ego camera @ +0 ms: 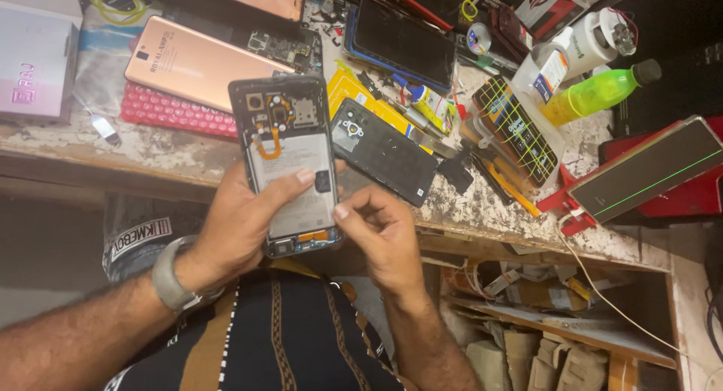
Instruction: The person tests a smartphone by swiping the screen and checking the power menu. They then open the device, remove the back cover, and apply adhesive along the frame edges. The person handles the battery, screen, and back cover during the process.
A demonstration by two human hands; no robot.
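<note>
My left hand [241, 221] holds an opened smartphone [286, 146] upright, back cover off, with its battery, orange flex cable and camera module showing. The thumb rests across the battery. My right hand [376, 229] touches the phone's lower right edge with its fingertips; nothing else is in it. A black back cover [388, 154] lies on the bench just right of the phone. A grey watch is on my left wrist.
The worn workbench [482, 203] is crowded: a rose-gold phone [192, 63], a red keypad mat [173, 112], a dark phone [403, 41], a grid-marked phone [516, 131], a green bottle [599, 93], a white bottle [580, 48], a screen showing a green line [648, 169]. An open drawer of scraps [542, 316] sits below right.
</note>
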